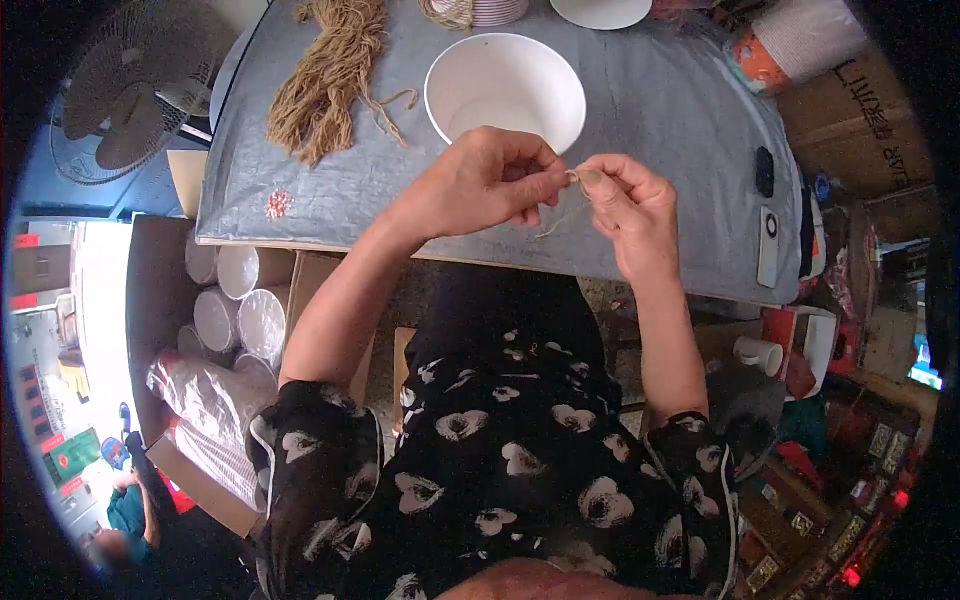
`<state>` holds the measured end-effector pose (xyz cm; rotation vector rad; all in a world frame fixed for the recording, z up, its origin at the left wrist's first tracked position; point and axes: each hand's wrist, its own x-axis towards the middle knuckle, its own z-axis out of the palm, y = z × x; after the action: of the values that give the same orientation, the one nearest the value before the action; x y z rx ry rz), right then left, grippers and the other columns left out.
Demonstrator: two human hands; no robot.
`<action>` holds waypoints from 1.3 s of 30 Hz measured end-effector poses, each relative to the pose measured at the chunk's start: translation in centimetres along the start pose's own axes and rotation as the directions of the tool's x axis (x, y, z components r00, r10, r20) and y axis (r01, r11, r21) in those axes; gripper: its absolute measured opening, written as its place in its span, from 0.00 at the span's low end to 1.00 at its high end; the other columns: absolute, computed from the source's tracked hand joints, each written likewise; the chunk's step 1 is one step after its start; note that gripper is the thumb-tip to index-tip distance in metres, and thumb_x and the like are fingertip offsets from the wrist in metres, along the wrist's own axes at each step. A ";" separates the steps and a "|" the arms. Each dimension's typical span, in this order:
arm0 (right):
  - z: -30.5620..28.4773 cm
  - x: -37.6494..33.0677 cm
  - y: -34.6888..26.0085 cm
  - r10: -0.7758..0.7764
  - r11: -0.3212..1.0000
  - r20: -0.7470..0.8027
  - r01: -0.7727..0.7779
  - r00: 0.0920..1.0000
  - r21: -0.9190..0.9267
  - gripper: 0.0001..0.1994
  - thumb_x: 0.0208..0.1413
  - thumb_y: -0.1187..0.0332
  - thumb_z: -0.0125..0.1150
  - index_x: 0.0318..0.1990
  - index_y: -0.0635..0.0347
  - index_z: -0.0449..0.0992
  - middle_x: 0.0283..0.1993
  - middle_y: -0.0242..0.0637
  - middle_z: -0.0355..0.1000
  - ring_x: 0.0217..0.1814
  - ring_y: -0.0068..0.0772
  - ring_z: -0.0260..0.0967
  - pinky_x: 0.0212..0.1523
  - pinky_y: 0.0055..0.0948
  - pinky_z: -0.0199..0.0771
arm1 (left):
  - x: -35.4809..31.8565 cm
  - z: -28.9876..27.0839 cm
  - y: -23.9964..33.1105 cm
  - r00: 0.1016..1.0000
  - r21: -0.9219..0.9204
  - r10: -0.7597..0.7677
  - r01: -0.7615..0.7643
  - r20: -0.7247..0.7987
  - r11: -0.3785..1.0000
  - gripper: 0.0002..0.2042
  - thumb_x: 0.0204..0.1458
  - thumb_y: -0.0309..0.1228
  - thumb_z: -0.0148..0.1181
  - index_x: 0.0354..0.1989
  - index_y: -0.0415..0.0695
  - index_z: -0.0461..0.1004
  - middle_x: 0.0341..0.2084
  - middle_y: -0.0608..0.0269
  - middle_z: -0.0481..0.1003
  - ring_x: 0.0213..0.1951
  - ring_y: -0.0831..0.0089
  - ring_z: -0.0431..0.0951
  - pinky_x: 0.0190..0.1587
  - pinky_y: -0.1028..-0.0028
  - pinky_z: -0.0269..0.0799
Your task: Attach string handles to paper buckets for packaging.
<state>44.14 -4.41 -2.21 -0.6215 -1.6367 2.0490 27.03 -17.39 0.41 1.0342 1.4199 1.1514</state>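
Observation:
Both hands meet over the near part of the table, just below a white bowl (505,90). My left hand (485,185) is closed, thumb and forefinger pinching a thin tan string (573,178). On the other side, my right hand (635,205) grips the same string between thumb and fingers. A short bit of string shows between the fingertips, and a loose thin end hangs below them. Whether it is knotted there is too small to tell. Farther left on the table lies a bundle of tan strings (330,80), a few strands straying toward the bowl.
A grey cloth covers the table (660,130). Small red and white bits (279,205) lie at its left, a phone (768,247) near its right edge. White tubs (240,270) fill a box at left; a fan (135,100) stands beyond. Another person (130,510) is at lower left.

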 end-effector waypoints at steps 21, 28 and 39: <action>-0.4 0.1 0.0 -0.122 0.991 -0.100 0.116 0.987 -0.072 0.08 0.58 0.67 0.66 0.40 0.62 0.81 0.24 0.18 0.67 0.21 0.08 0.53 0.21 0.14 0.48 | 0.3 0.1 -0.8 0.998 -0.081 0.061 -0.060 0.002 0.995 0.13 0.58 0.28 0.53 0.47 0.39 0.79 0.17 0.72 0.70 0.20 0.85 0.67 0.26 0.81 0.66; -0.5 -0.3 -0.4 -0.137 0.990 -0.127 0.132 0.982 -0.049 0.07 0.58 0.69 0.66 0.39 0.62 0.81 0.24 0.18 0.66 0.22 0.08 0.52 0.22 0.14 0.48 | 0.2 0.8 -0.9 0.994 -0.055 0.100 -0.102 -0.047 0.993 0.12 0.58 0.29 0.56 0.47 0.39 0.79 0.17 0.74 0.68 0.20 0.87 0.65 0.23 0.82 0.63; -0.9 -1.6 -2.4 -0.090 0.929 0.070 0.109 0.993 -0.352 0.06 0.59 0.70 0.66 0.37 0.65 0.79 0.26 0.19 0.68 0.27 0.08 0.60 0.28 0.13 0.58 | -0.8 2.4 -1.4 0.868 0.278 0.397 -0.319 -0.299 0.906 0.06 0.54 0.28 0.69 0.36 0.39 0.82 0.25 0.71 0.77 0.22 0.88 0.68 0.23 0.82 0.63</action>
<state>46.11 -4.22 0.08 -0.5908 -2.0495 1.7217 29.47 -18.13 -0.90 1.3433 1.7091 1.5350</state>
